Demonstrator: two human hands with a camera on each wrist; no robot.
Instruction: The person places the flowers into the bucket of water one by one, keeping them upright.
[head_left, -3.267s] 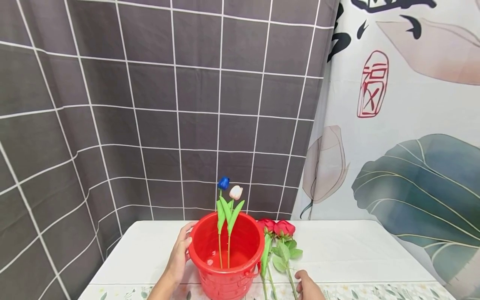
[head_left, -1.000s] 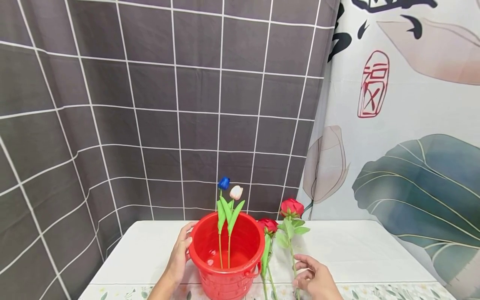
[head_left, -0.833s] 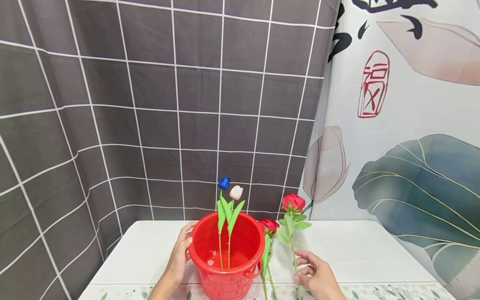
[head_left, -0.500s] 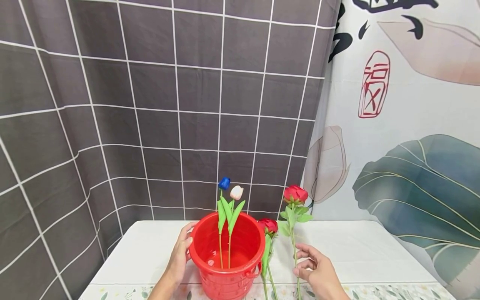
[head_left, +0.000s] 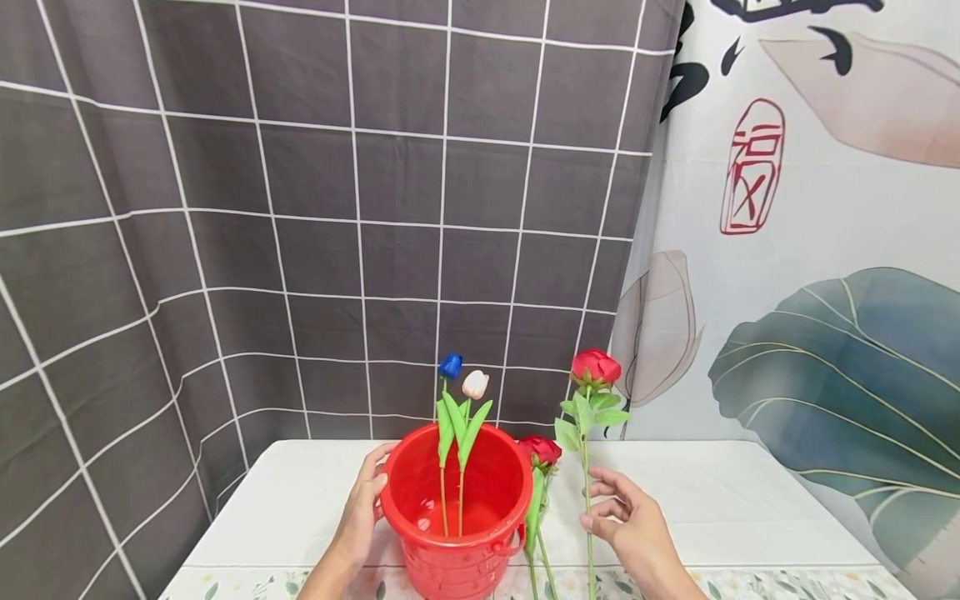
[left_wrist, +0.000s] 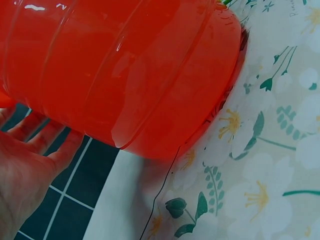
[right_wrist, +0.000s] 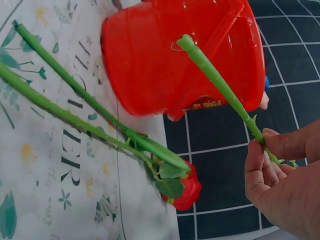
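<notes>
Head view: right hand point(head_left: 633, 521) pinches rose point(head_left: 596, 368) by stem, bloom above hand, bucket's point(head_left: 453, 569) side toward table's point(head_left: 720, 500) right edge; left hand point(head_left: 358, 515), fingers extended, touches bucket.

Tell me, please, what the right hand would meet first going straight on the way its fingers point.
Past the held rose, probably the red bucket, or the lying rose; depth is unclear.

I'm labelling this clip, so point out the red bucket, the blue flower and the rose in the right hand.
Red bucket point(head_left: 454, 568), head view: its front outer wall.
Blue flower point(head_left: 451, 366), head view: its bloom.
Held rose point(head_left: 596, 367), head view: its red bloom.
</notes>
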